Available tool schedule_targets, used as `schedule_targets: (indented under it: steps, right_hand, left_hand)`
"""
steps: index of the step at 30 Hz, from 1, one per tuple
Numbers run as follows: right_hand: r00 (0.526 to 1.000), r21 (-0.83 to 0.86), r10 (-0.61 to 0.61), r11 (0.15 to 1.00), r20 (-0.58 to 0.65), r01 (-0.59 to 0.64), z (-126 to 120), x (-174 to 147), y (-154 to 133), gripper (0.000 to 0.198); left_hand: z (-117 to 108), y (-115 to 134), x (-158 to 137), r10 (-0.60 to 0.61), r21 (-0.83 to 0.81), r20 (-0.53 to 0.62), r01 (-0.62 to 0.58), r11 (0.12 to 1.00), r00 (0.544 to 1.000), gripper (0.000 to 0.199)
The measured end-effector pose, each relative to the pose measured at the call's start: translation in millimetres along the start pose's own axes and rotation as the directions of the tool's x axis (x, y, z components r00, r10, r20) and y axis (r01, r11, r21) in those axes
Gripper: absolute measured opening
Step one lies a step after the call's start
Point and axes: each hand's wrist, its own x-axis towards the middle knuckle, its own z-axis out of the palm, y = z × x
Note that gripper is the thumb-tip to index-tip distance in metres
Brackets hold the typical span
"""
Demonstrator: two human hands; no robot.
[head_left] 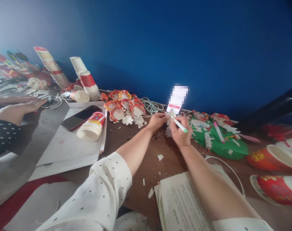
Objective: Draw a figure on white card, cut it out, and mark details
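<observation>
Between my fingers is a pale paper cut-out (168, 131), part of it covered by the hands. My left hand (158, 122) is closed, pinching its left side. My right hand (181, 136) is wrapped round a white marker (179, 124) with a green end, which slants down to the right. The marker's other end meets the paper near the left fingertips; whether it touches I cannot tell. Just beyond the hands a lit phone (174, 107) leans upright, its screen blurred out. A pile of red and white cut paper-cup pieces (126, 107) lies left of my hands.
Right of my hands, a green sheet (234, 149) carries scraps and a pink marker (219, 132). Paper cups (263, 157) lie at far right. Printed papers (181, 202) sit under my right forearm. At left are a white box (61, 149), dark phone (82, 118) and another person's hands (20, 107).
</observation>
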Motion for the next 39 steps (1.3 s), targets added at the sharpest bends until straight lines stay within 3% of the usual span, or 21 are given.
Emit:
schedule_targets:
  steps: [39]
  right_hand:
    - [1.000,0.011,0.003,1.000,-0.007,-0.003,0.7,-0.9,-0.6,0.011]
  left_hand:
    - [-0.3,0.1,0.0,0.003,-0.005,-0.018,-0.003,1.000,1.000,0.023]
